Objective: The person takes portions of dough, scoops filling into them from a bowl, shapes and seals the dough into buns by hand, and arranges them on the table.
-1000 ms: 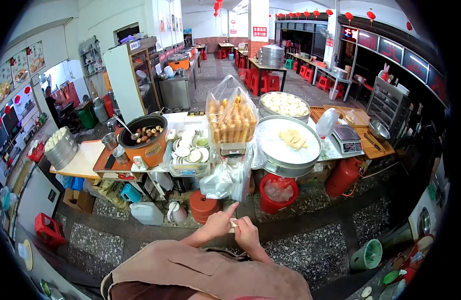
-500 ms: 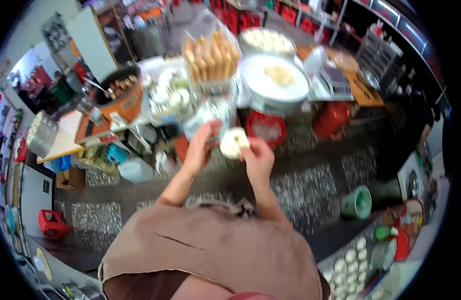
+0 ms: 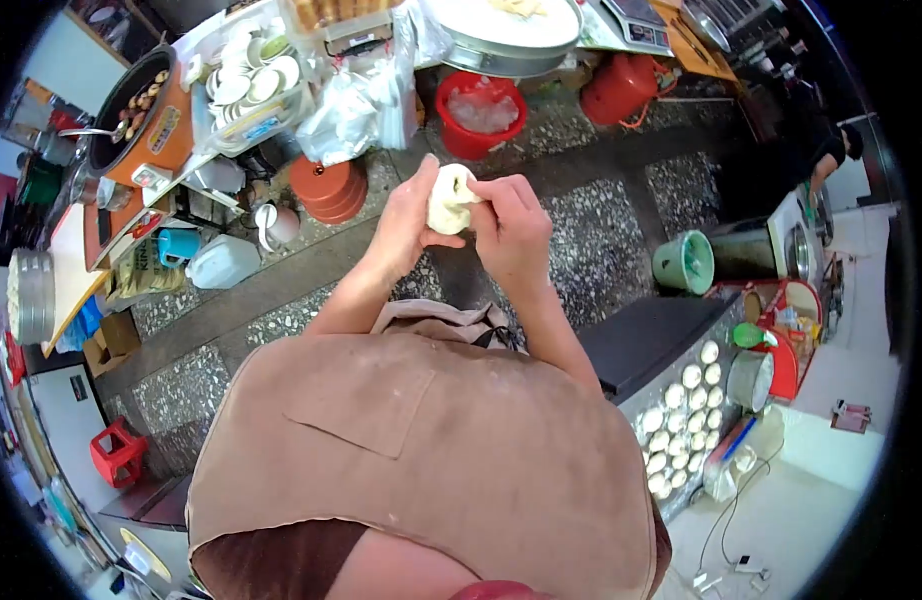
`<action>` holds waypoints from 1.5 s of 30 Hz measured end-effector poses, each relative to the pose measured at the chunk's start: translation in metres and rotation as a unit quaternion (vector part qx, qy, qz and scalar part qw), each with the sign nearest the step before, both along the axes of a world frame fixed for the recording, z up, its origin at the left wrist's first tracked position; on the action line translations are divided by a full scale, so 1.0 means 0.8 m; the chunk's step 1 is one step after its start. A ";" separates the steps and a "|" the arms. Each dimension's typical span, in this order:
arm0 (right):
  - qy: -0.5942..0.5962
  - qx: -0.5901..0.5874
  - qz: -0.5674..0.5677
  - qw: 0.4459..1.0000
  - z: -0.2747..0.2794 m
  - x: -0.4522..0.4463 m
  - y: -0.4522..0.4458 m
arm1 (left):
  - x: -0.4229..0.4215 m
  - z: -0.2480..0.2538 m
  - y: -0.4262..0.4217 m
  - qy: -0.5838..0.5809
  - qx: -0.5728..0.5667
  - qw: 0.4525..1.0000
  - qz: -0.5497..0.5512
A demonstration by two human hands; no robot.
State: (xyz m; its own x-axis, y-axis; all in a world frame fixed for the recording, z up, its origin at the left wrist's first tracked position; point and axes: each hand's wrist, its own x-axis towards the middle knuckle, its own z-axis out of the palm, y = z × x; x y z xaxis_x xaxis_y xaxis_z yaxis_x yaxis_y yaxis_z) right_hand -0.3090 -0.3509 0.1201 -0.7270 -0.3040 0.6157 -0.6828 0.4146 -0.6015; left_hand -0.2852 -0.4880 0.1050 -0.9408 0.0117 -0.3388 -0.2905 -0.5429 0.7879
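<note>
A round piece of white dough (image 3: 449, 200) is held between both hands in front of my apron. My left hand (image 3: 403, 222) cups it from the left, with the thumb along its upper side and the fingers beneath. My right hand (image 3: 513, 225) pinches the dough's upper right edge between thumb and fingers. A small dark opening shows near the top of the dough, its rim drawn inward. Whether there is a filling inside, I cannot tell.
Ahead is a counter with a round metal tray (image 3: 516, 45), clear plastic bags (image 3: 356, 110) and a tub of white discs (image 3: 251, 80). A red bucket (image 3: 479, 135) and stacked orange pots (image 3: 328, 190) stand on the floor. Dough balls (image 3: 676, 420) lie in rows at lower right.
My view has tilted down and turned toward the right. The left hand has closed in around the dough, which was held out more by the right hand before.
</note>
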 end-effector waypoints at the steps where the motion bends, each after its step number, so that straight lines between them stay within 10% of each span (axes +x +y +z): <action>1: -0.051 -0.022 -0.017 0.998 -0.007 0.002 0.002 | -0.001 -0.005 -0.007 0.012 0.026 0.999 -0.033; 5: -0.278 -0.201 -0.003 0.939 -0.026 0.016 -0.003 | -0.009 -0.040 0.013 0.042 0.094 0.994 0.022; 25: -0.063 0.102 -0.154 0.981 -0.041 0.040 0.040 | -0.028 -0.080 0.075 -0.109 0.198 0.970 -0.092; 36: -0.285 -0.016 -0.380 0.880 -0.098 0.099 0.106 | -0.007 -0.181 0.176 -0.222 0.186 0.929 -0.229; 45: -0.109 0.135 -0.532 0.829 -0.133 0.140 0.142 | 0.001 -0.210 0.257 -0.231 0.147 0.876 -0.397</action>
